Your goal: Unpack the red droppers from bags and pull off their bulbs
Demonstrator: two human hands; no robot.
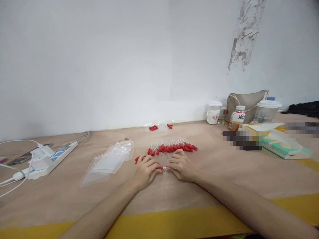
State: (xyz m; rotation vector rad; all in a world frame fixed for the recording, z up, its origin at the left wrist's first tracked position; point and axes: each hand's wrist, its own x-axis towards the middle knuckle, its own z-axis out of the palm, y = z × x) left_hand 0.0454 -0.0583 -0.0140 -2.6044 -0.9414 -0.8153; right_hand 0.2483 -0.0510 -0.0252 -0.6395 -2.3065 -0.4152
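Note:
My left hand [147,171] is closed, its fingers and thumb pressed round the red ends of several thin, clear-stemmed sticks [163,160]. Across from it my right hand [182,166] curls its fingers in at the other end of these clear stems, close to the table. Its fingertips partly hide what they pinch. Just beyond both hands lies a spread row of red-tipped sticks [177,147], tips toward me and pale stems pointing to the wall. Farther back, a clear bag [163,126] holds or covers more red-tipped sticks.
Clear flat plastic bags [112,162] overlap left of my hands. A white power strip [53,162] with plugs and cables lies far left. Toward the right stand a lidded paper cup [213,114], a drink bottle [236,119], a grey bag [245,101] and a green tissue pack [286,146].

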